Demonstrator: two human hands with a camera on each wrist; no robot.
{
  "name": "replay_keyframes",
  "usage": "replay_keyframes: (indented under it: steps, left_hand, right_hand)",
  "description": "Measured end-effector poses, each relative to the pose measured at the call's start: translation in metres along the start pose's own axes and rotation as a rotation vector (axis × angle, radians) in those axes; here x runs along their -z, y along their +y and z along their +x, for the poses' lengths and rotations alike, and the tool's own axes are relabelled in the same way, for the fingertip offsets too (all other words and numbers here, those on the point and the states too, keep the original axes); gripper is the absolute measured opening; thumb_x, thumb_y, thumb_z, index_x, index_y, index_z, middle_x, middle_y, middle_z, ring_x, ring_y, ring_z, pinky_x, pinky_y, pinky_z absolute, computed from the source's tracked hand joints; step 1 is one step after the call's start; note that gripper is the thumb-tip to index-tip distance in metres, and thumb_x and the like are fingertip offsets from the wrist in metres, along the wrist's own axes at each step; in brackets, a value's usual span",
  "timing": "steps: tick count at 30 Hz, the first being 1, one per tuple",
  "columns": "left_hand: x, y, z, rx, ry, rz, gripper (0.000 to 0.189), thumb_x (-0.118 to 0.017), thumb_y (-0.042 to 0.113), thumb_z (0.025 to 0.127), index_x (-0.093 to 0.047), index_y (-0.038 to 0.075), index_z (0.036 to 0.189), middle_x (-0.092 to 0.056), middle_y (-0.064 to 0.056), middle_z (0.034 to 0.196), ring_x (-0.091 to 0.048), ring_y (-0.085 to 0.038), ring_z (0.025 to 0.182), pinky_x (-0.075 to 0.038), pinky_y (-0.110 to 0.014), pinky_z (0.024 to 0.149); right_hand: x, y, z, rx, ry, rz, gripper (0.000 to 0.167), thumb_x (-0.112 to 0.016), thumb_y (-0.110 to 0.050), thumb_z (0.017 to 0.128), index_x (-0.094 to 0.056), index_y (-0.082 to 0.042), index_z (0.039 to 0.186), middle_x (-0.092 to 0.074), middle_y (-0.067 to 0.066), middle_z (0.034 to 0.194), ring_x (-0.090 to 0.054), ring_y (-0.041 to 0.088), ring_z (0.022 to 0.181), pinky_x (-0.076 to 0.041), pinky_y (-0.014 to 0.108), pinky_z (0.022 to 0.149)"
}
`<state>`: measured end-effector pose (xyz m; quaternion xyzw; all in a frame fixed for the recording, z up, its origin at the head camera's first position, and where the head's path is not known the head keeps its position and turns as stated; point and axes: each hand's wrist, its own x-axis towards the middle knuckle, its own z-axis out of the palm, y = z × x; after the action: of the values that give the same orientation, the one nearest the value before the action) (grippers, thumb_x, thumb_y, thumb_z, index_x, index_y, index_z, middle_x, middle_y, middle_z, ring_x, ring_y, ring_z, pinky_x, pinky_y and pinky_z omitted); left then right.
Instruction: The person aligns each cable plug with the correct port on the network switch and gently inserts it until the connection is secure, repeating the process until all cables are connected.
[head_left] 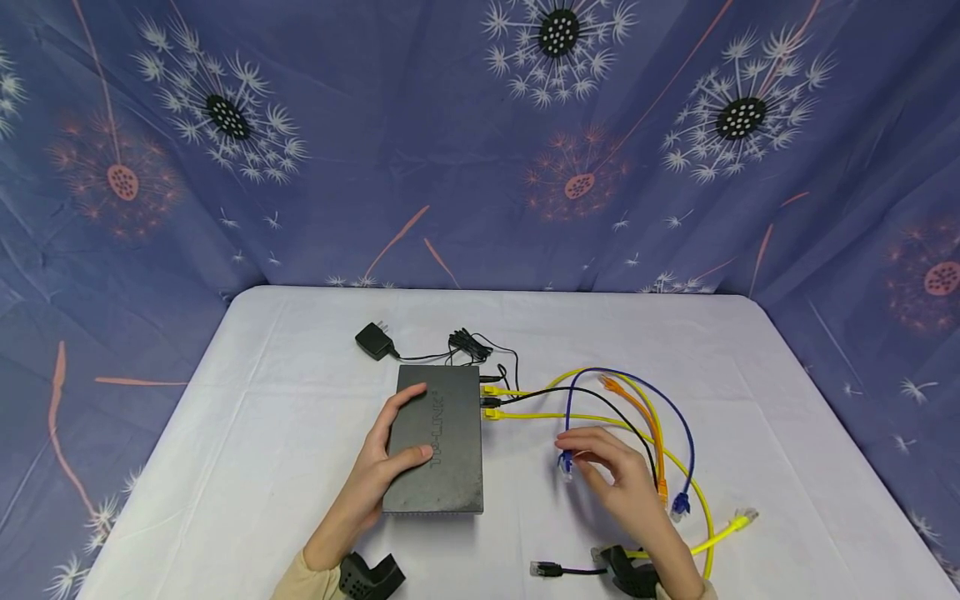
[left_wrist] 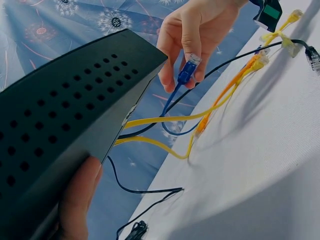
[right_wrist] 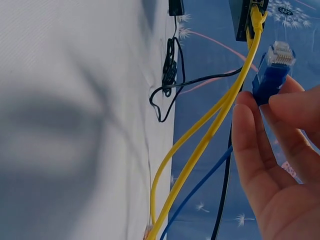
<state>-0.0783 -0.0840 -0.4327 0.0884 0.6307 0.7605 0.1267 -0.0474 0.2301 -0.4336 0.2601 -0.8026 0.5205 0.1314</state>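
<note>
Clasping with left grip, left thumb spread well apart from index finger | pinching with right grip, fingers bent toward right thumb | slanting forward and inward with left forearm and right forearm, well apart.

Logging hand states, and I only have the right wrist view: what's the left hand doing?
Observer: In the head view, the left hand grips the black TP-LINK box, thumb resting on its top.

Operator: Copy. I see one blue plug, held in the right hand. Where's the cable's other end?

Observer: Also in the head view: the blue cable arcs round to a second blue plug, which lies unplugged on the white table, to the right of the right hand.
</note>
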Motion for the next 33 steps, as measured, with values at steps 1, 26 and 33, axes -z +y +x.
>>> replay_keyframes:
  steps: [1,26,33]
  left_hand:
    - [0.000,0.000,0.000,-0.001,0.000,0.001,0.072,-0.065,0.006,0.084,-0.036,0.028,0.146,-0.024,-0.005,0.149,-0.027,-0.032,0.129,-0.026,-0.047,0.098]
    - [-0.002,0.002,0.000,0.008,0.000,-0.016,0.072,-0.065,0.005,0.084,-0.036,0.028,0.146,-0.024,-0.006,0.148,-0.028,-0.032,0.127,-0.027,-0.046,0.097]
    - [-0.001,0.002,-0.001,0.004,-0.002,-0.013,0.072,-0.065,0.005,0.084,-0.036,0.028,0.146,-0.025,-0.006,0.148,-0.027,-0.031,0.128,-0.025,-0.047,0.098]
  right_hand:
    - [0.000,-0.001,0.001,-0.013,-0.006,-0.001,0.040,-0.059,0.027,0.077,-0.067,0.004,0.109,-0.062,0.017,0.111,-0.061,0.017,0.097,-0.050,0.023,0.079]
    - [-0.016,-0.015,0.022,0.134,-0.035,-0.145,0.042,-0.072,0.017,0.072,-0.070,-0.007,0.107,-0.066,0.006,0.107,-0.062,0.016,0.095,-0.046,0.018,0.078]
    - [-0.019,-0.018,0.030,0.199,-0.005,-0.255,0.033,-0.075,0.006,0.072,-0.070,-0.010,0.101,-0.068,0.003,0.101,-0.053,0.019,0.094,-0.039,0.022,0.086]
